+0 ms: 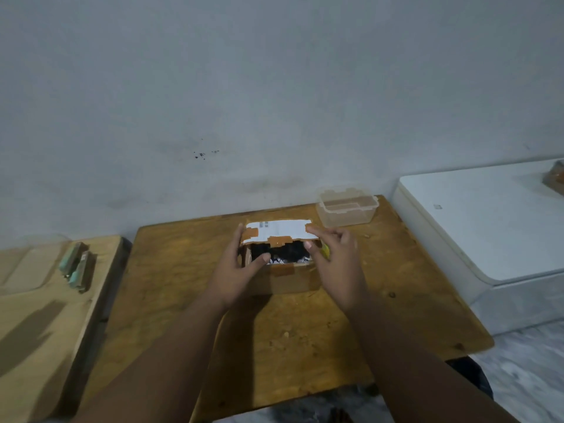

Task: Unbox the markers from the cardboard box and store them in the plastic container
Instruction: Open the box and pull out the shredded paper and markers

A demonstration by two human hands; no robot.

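A cardboard box sits mid-table on the brown wooden table. Its top flap, covered with a white label and brown tape, is lifted at the near edge. Dark and silvery contents show in the gap; I cannot make out single markers. My left hand grips the box's left end, thumb in the opening. My right hand pinches the flap's right corner between forefinger and thumb. A small yellow-green thing shows under that hand. The clear plastic container stands empty and lidless behind the box, at the back right.
A white flat-topped appliance stands right of the table, with a brownish object at its far end. A lighter wooden surface on the left carries a clear lid and two greenish items. A grey wall is close behind.
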